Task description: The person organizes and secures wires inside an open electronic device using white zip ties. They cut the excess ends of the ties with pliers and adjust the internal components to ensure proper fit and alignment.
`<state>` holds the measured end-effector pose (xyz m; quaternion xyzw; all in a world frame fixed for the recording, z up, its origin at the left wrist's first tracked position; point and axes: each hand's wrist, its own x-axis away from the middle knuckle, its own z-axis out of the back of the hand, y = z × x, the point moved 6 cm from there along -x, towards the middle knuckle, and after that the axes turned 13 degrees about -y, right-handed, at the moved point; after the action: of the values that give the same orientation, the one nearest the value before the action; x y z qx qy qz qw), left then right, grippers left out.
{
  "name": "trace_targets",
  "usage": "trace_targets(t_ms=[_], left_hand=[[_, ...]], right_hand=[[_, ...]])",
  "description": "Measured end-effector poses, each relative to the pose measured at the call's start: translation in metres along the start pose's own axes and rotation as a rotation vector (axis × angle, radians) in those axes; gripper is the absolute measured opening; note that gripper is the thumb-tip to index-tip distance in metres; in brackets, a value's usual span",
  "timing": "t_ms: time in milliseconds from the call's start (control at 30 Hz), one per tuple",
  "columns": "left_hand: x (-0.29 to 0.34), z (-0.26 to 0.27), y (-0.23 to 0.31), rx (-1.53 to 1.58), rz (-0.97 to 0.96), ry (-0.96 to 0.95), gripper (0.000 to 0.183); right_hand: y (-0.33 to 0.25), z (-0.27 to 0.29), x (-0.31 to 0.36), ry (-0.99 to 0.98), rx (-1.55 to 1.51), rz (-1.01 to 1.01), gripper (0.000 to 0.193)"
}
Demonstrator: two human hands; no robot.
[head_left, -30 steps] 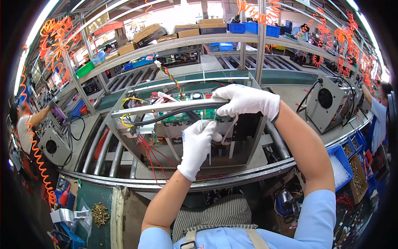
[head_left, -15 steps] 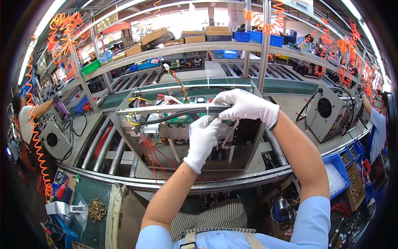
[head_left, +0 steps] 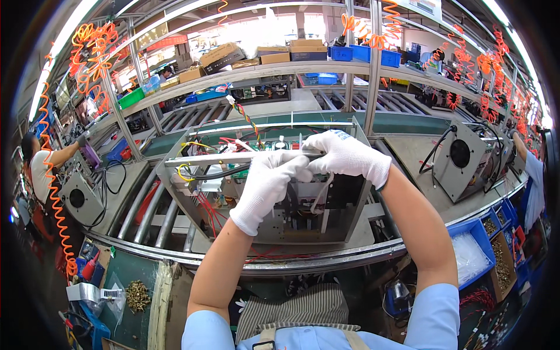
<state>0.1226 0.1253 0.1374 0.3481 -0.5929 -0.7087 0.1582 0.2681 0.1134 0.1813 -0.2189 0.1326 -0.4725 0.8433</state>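
Both my hands wear white gloves and meet at the front top bar (head_left: pixel 230 157) of an open grey metal chassis (head_left: pixel 357 192). My left hand (head_left: pixel 265 184) is closed in a pinch just below the bar, at the spot where a white cable tie loops the cable; the tie is now mostly hidden by fingers. My right hand (head_left: pixel 344 154) is closed over the bar, gripping the black cable (head_left: pixel 216 175) that runs along it. Inside the chassis are a green circuit board (head_left: pixel 269 144) and red wires (head_left: pixel 209 207). A twisted multicoloured wire bundle (head_left: pixel 248 119) stands up behind.
Metal rollers (head_left: pixel 143 213) flank the chassis. Similar grey units with fans stand at left (head_left: pixel 76 195) and right (head_left: pixel 458 157). Brass fittings (head_left: pixel 138 296) lie lower left; a blue bin (head_left: pixel 469 256) sits lower right. An orange coiled hose (head_left: pixel 52 204) hangs at left. Other people work at both sides.
My left hand has shifted up and left, its fingers now covering the bar and the tie. My right hand stays nearly in place, its fingertips closer to the left ones.
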Motion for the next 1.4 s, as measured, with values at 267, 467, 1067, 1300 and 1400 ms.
trace_targets(t_ms=[267, 467, 1067, 1300, 1400], left_hand=[[-0.002, -0.007, 0.007, -0.160, 0.047, 0.020, 0.022], [-0.006, -0.011, 0.007, -0.127, 0.028, 0.061, 0.023], [0.001, -0.018, 0.011, -0.214, 0.067, 0.162, 0.023], [0.000, -0.023, 0.018, -0.220, 0.069, 0.140, 0.023], [0.001, -0.020, 0.013, -0.240, 0.081, 0.175, 0.023]], right_hand=[[0.002, 0.003, 0.001, -0.005, 0.056, -0.026, 0.058], [-0.003, 0.004, 0.003, 0.000, 0.041, 0.008, 0.045], [-0.001, 0.006, 0.002, -0.038, 0.058, 0.010, 0.052], [0.001, 0.007, 0.001, -0.023, 0.068, 0.018, 0.050], [-0.001, 0.007, 0.002, -0.040, 0.056, 0.008, 0.050]])
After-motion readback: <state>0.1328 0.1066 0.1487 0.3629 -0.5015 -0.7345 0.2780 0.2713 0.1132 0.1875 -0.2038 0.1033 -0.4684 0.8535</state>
